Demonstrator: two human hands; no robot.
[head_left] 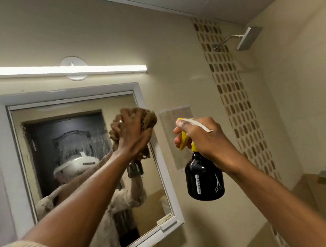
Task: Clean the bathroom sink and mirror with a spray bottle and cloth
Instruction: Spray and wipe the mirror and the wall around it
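A white-framed mirror (43, 135) hangs on the beige wall at the left, with wet streaks on its upper glass. My left hand (134, 133) grips a bunched brown cloth (148, 118) and holds it against the mirror's upper right part. To the right of the mirror, my right hand (203, 138) holds up a black spray bottle (204, 180) with a yellow trigger and white nozzle, fingers curled round the trigger and neck. The nozzle points left, toward the mirror. The sink is out of view.
A lit tube light (64, 70) runs above the mirror. A shower head (248, 38) juts from the wall at the upper right, beside a strip of patterned tiles (231, 91). A small pale patch (177, 122) sits on the wall behind the bottle.
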